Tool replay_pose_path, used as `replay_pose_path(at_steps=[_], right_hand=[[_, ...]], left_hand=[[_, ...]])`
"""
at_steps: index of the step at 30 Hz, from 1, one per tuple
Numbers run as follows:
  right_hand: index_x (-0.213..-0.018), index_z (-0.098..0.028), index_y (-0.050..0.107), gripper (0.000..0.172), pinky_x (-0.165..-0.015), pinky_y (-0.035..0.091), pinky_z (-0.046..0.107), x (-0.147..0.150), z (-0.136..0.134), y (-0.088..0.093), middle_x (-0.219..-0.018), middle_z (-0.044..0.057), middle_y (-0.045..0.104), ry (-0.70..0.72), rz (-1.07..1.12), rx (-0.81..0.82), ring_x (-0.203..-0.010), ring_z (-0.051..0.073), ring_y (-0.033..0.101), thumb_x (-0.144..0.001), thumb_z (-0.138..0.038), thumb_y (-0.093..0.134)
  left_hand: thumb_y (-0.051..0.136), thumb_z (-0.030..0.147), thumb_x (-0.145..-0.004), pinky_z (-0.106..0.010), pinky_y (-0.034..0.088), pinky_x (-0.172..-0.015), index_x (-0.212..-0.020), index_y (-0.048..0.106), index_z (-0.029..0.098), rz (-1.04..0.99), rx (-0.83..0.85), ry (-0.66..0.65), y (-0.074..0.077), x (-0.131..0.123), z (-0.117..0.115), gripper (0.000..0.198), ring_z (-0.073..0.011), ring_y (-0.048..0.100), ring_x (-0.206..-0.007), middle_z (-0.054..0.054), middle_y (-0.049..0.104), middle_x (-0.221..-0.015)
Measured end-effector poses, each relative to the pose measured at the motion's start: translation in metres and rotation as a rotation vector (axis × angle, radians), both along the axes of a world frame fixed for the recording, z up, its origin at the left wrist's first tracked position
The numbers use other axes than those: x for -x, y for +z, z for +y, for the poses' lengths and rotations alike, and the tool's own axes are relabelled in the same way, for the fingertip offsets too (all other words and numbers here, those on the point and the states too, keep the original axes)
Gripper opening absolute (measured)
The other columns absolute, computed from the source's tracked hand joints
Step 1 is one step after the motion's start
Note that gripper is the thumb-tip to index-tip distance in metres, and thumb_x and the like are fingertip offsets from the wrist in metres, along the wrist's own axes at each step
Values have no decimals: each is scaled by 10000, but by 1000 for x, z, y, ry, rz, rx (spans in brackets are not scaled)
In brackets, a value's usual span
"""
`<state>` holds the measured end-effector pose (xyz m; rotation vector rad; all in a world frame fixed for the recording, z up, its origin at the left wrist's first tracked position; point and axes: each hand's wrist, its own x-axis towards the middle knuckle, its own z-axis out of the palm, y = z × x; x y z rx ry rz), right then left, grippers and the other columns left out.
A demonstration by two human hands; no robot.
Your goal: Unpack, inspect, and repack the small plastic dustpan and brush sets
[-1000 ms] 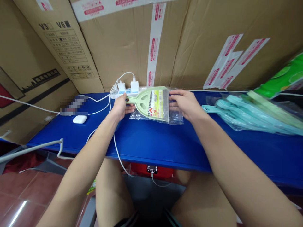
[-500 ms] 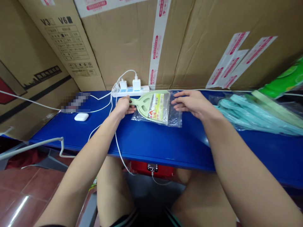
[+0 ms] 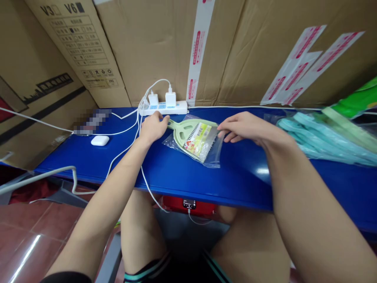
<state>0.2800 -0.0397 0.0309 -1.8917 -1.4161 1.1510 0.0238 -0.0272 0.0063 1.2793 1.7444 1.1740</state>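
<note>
A light green dustpan [image 3: 182,135] with a small brush [image 3: 211,145] and a yellow printed label [image 3: 198,138] lies on the blue table in a clear plastic bag [image 3: 217,155]. Its handle points left, toward my left hand [image 3: 155,127], whose fingers are closed on the handle's end through the bag. At the pan's right edge is my right hand [image 3: 243,127], palm down, fingers loosely bent and apart. Its fingertips touch the edge of the pan and bag.
Behind stands a white power strip [image 3: 179,107] with chargers and cables, against cardboard boxes [image 3: 161,47]. On the blue table [image 3: 176,177] are a white earphone case [image 3: 100,140] at left and bagged turquoise items [image 3: 321,137] at right. A phone [image 3: 189,203] lies below the table edge.
The bagged dustpan has turned slightly, its wide end swinging toward me. My right fingertips have come to its right edge, and my left hand stays at the handle.
</note>
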Motion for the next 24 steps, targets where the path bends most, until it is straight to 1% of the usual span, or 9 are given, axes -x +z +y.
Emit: replay_pose_path(at_steps=[2, 6, 10, 12, 14, 17, 19, 22, 24], right_hand=[[-924, -111, 804, 127, -588, 552, 236, 1, -4, 6, -881, 140, 797, 17, -28, 10, -641, 133, 688, -870, -146, 695], [-1039, -123, 829, 309, -569, 540, 222, 2, -10, 15, -1025, 135, 834, 79, -74, 20, -657, 130, 709, -874, -107, 569], [-1172, -154, 821, 395, -581, 536, 193, -1, -9, 14, -1012, 82, 835, 164, -138, -13, -651, 101, 694, -849, -62, 612], [-1197, -158, 817, 410, -586, 522, 198, -4, -5, 10, -922, 64, 813, 190, -189, -34, -632, 99, 674, -844, -51, 637], [-1208, -160, 820, 431, -594, 504, 216, -9, 1, 5, -811, 44, 773, 205, -251, -56, -618, 110, 653, -832, -41, 645], [-1140, -170, 844, 387, -626, 460, 235, -17, 9, -1, -663, 8, 688, 234, -355, -104, -599, 115, 602, -813, -50, 675], [-1042, -180, 858, 277, -657, 420, 236, -22, 13, -5, -618, -3, 647, 255, -416, -146, -610, 105, 564, -825, -90, 711], [-953, -193, 870, 151, -715, 403, 242, -26, 17, -8, -726, 12, 708, 285, -471, -212, -697, 101, 567, -858, -165, 756], [-927, -197, 875, 131, -785, 432, 247, -27, 20, -10, -885, 29, 777, 308, -489, -246, -792, 108, 604, -875, -175, 757]], left_hand=[[817, 246, -922, -261, 503, -1019, -822, 661, 170, 101, -91, -86, 6, -7, -7, 200, -230, 648, -1201, -93, 720, -1016], [812, 350, -917, -253, 397, -847, -818, 674, 173, 225, -184, -367, 16, -32, -32, 245, -127, 568, -832, -19, 691, -834], [846, 628, -850, -319, 483, -927, -914, 663, 200, 544, -185, -652, 11, -58, -57, 470, -216, 653, -956, -50, 719, -928], [890, 726, -766, -412, 548, -1024, -935, 659, 204, 722, -160, -682, 5, -67, -65, 596, -325, 693, -1129, -97, 733, -1021], [907, 690, -762, -493, 576, -1080, -956, 675, 198, 825, -142, -681, 0, -71, -69, 577, -391, 694, -1219, -134, 741, -1084], [820, 502, -882, -507, 598, -1074, -933, 708, 190, 859, -130, -710, -1, -72, -72, 335, -359, 716, -1169, -135, 747, -1050], [760, 503, -934, -495, 610, -1046, -929, 725, 196, 860, -121, -734, 1, -70, -74, 309, -324, 730, -1097, -121, 746, -1020], [800, 724, -872, -540, 619, -1059, -1045, 756, 214, 911, -157, -767, 1, -72, -82, 541, -360, 738, -1127, -127, 752, -1107], [851, 753, -821, -560, 612, -1096, -1163, 762, 217, 966, -223, -761, -4, -76, -89, 642, -395, 728, -1210, -146, 749, -1185]])
